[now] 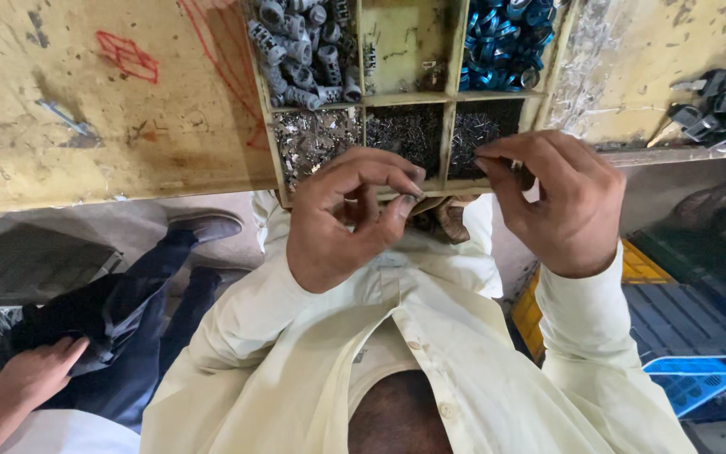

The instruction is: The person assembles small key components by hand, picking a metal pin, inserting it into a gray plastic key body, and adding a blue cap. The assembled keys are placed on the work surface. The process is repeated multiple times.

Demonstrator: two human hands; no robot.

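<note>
My left hand (342,220) is curled just below the front edge of a wooden compartment tray (447,139), thumb and forefinger pinched on what looks like a small metal part. My right hand (560,202) reaches the tray's front right compartment of fine dark metal bits (474,128), its fingertips pinched together on a tiny piece I can barely make out. The two hands are a little apart, above my cream shirt (430,336).
The tray also holds grey cylindrical parts (296,46), blue rings (502,34) and shiny metal bits (313,139). It rests on a worn yellowish bench (86,109). Dark clips (716,105) lie at right. Another person's hand (39,370) and dark trousers (128,319) are at lower left. Yellow crate (640,269) and blue crate (691,382) stand at lower right.
</note>
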